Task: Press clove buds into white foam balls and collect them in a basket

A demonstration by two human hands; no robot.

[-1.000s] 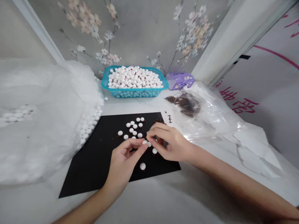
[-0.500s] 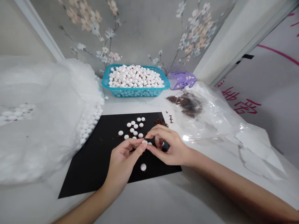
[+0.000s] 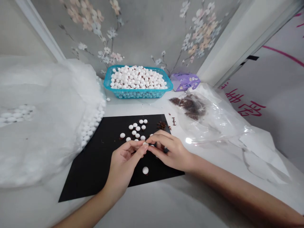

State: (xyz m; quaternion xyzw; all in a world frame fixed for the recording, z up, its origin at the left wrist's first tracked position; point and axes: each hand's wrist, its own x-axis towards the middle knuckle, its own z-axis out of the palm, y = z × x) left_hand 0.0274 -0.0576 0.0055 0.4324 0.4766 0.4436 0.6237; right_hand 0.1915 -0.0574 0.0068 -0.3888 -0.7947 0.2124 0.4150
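Observation:
Over the black mat [image 3: 90,164], my left hand [image 3: 125,160] pinches a small white ball [image 3: 145,144] between thumb and fingers. My right hand [image 3: 172,148] is closed against the ball's right side, its thumb and fingertips pressed together. The small brown piece in that pinch is mostly hidden by the fingertips. Several white balls with brown bits at their undersides lie on the mat beyond my hands. One white ball [image 3: 145,170] rests nearer to me. A little heap of brown pieces [image 3: 161,125] lies by the mat's far right corner.
A blue basket [image 3: 140,94] heaped with white balls stands at the back. At left bulges a large translucent bag [image 3: 47,126] of white balls. On the right lie a clear plastic bag [image 3: 213,126] with brown pieces and a purple packet [image 3: 186,81].
My right fingers have closed in on the ball, and the brown piece seen between them is now mostly covered. Both hands have shifted very slightly left.

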